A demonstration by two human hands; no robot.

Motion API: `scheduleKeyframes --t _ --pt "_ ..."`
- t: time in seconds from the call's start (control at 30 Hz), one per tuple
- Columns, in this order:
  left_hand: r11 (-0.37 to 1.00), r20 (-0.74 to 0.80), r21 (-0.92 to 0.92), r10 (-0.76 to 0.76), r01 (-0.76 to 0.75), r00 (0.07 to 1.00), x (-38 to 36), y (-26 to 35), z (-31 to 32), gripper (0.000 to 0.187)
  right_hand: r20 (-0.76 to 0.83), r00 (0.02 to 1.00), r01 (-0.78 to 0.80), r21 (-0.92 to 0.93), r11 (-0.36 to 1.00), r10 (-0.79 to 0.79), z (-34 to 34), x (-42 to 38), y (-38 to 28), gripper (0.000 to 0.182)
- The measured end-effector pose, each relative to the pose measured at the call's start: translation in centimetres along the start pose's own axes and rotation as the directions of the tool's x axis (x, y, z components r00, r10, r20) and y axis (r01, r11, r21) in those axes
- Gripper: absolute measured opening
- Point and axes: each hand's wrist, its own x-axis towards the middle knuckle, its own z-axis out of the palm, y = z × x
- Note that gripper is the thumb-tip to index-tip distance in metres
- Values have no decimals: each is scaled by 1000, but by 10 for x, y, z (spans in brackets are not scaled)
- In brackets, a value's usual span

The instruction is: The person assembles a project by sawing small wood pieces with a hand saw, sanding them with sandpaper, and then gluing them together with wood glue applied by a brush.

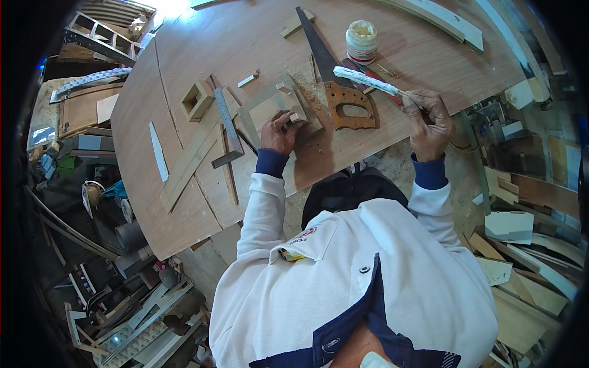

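Note:
Over a flat wooden board (264,114), my left hand (279,133) is closed with a small wood block (298,118) at its fingertips. Another small block (284,88) lies farther up on the board. My right hand (431,122) pinches a stick (366,80) whose length is coated in white paste. The stick reaches left above the handle of a handsaw (351,106). Beyond it stands an open jar (361,42) with pale paste at its mouth. Left of the board are a metal try square (227,126) and a square wooden frame piece (197,101).
Wood strips (190,176) and a white pointed strip (158,151) lie on the left of the wooden table (245,37). Sawdust surrounds the saw blade. Long boards (438,19) rest at the far right. Offcuts (521,288) are piled on the floor at right, clutter at left.

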Motion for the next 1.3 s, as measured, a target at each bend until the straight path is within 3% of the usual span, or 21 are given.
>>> scheduleKeyframes --t 0.7,0.9,0.97,1.3 --pt "994 -47 106 -3 8 999 -3 4 4 19 21 1000 -10 -6 1000 11 -2 -2 2 13" --pt "995 -41 101 -20 24 999 -3 8 3 28 20 1000 -23 -10 1000 23 -3 -3 2 13" --pt "995 -72 99 -2 9 997 -5 5 6 18 24 1000 -11 4 1000 11 -4 -3 4 12" --pt "994 -96 112 5 6 995 -5 4 8 21 15 1000 -16 9 1000 15 -3 -4 4 13"
